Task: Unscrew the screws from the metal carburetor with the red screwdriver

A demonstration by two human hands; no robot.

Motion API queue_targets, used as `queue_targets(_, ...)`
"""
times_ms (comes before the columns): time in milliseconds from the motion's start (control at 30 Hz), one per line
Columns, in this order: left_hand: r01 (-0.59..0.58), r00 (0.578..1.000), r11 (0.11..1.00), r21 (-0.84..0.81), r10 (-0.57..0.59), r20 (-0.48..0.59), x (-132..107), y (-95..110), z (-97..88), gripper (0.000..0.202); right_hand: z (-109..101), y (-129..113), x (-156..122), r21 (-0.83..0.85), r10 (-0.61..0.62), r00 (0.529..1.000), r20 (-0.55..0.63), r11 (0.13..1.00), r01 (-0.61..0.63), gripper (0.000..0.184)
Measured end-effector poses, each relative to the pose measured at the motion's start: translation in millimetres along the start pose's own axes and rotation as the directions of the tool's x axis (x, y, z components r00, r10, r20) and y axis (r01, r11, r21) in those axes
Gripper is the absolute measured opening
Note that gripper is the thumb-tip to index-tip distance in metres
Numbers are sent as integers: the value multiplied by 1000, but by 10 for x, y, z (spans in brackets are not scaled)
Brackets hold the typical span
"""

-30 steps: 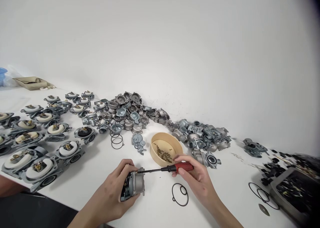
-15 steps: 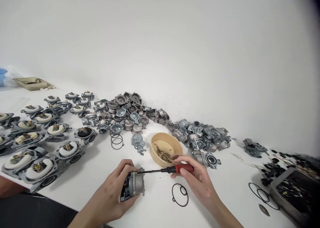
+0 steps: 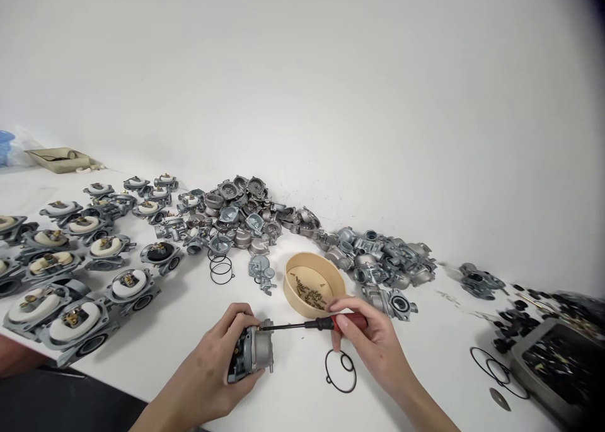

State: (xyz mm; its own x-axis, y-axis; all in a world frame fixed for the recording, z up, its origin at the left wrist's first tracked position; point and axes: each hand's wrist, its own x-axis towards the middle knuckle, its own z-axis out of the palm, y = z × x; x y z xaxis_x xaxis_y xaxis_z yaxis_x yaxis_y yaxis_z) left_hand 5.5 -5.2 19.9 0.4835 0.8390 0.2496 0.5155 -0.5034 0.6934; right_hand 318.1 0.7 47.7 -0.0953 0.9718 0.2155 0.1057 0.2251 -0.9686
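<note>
My left hand (image 3: pixel 215 362) is wrapped round a grey metal carburetor body (image 3: pixel 253 353), holding it on its side on the white table (image 3: pixel 165 337). My right hand (image 3: pixel 373 340) pinches the red handle of a small screwdriver (image 3: pixel 326 322). The black shaft lies level and its tip meets the top of the carburetor by my left thumb. A round tan bowl (image 3: pixel 288 277) with small brass screws sits just behind the screwdriver.
Black O-rings (image 3: pixel 341 369) lie under my right hand, and more O-rings (image 3: pixel 221 269) lie left of the bowl. Rows of carburetors with white floats (image 3: pixel 75 315) fill the left. Heaps of metal parts (image 3: pixel 241 214) line the wall. A grey tray (image 3: pixel 560 366) of black parts stands at right.
My right fingers have shifted on the red handle, with the thumb and forefinger now curled further round it. The carburetor and my left hand have stayed put.
</note>
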Motion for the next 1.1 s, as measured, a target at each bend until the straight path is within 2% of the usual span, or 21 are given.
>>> queue_targets(133,-6,1000,1000,5,6,5,4,-7,6,48,-15,-10,2,38,-54,999,8,998,53,27)
queue_targets(300,1,1000,1000,7,-1,9,1,-17,16,50,49,-43,4,10,72,996,-59,997,-71,25)
queue_targets(367,-6,1000,1000,6,6,13,-4,-9,11,50,74,-53,4,14,85,993,-77,996,-84,26)
queue_targets(833,-48,999,999,12,48,-1,-8,-43,14,51,17,-40,24,8,-2,993,-116,1000,2,22)
queue_targets(1100,-58,998,998,25,57,8,5,-44,8,48,26,-30,14,38,5,993,-119,999,0,19)
